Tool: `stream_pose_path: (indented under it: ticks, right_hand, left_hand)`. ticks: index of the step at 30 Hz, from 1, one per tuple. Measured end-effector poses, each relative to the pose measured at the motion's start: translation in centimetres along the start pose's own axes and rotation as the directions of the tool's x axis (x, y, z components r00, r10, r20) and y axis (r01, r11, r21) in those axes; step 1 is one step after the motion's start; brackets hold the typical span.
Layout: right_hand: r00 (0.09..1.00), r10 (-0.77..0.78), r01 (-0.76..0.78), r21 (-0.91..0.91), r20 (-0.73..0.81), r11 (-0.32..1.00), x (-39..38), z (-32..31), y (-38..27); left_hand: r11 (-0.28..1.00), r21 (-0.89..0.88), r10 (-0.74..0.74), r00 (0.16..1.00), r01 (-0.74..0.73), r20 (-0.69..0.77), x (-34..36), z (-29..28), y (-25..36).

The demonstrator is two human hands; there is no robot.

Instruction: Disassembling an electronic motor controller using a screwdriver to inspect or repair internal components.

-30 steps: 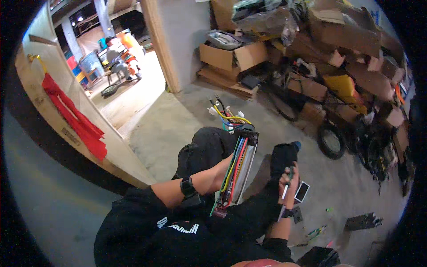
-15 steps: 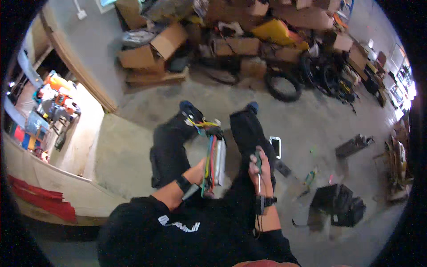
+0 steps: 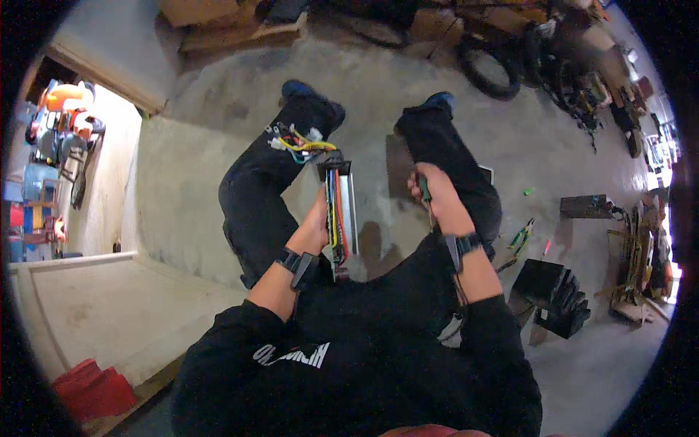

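My left hand (image 3: 318,223) is closed around the side of a long silver metal-cased controller (image 3: 346,211), holding it upright between my legs. Red, yellow, blue and black wires (image 3: 334,211) run along its near face. At its far end, a loose bundle of wires with white connectors (image 3: 297,143) spreads over my left leg. My right hand (image 3: 435,186) grips the dark green handle of a screwdriver (image 3: 426,191) above my right thigh. The screwdriver's shaft points back toward my wrist, away from the controller.
On the floor to the right lie green-handled pliers (image 3: 522,234), a grey metal block (image 3: 586,207) and a black box-shaped part (image 3: 542,282). A phone (image 3: 487,174) is partly hidden behind my right leg. Tyres (image 3: 489,69) and cardboard boxes line the far wall.
The view has tipped downward, showing less of the far pile. My right hand, still holding the screwdriver, has moved forward relative to the controller. My left hand keeps its grip.
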State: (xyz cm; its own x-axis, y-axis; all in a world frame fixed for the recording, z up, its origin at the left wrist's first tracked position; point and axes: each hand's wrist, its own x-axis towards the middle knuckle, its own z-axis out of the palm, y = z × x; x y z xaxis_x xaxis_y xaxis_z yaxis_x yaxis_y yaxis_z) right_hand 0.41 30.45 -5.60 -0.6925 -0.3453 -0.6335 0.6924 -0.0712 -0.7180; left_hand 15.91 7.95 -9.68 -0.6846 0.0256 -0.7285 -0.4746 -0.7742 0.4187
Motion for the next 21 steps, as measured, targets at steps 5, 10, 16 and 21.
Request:
stream_pose_path:
  ticks: [5,10,16,21]
  right_hand:
    - [0.944,-0.274,0.139,-0.530,-0.185,0.837,14.4,0.0,7.3]
    - [0.856,-0.416,0.371,-0.925,0.307,0.082,19.4,-5.0,18.8]
    - [0.975,-0.083,0.207,-0.978,0.206,0.008,16.3,2.4,16.7]
    - [0.977,-0.080,0.195,-0.979,0.199,-0.061,17.4,2.2,18.2]
  left_hand:
    - [0.998,-0.063,-0.011,1.000,0.009,-0.027,1.1,0.3,-0.2]
    - [0.993,-0.064,-0.106,0.981,0.097,-0.162,-1.7,4.4,2.4]
    - [0.974,-0.090,-0.218,0.964,0.207,-0.150,-1.8,3.3,3.5]
    - [0.983,0.005,-0.182,0.974,0.184,-0.132,-1.7,3.3,3.2]
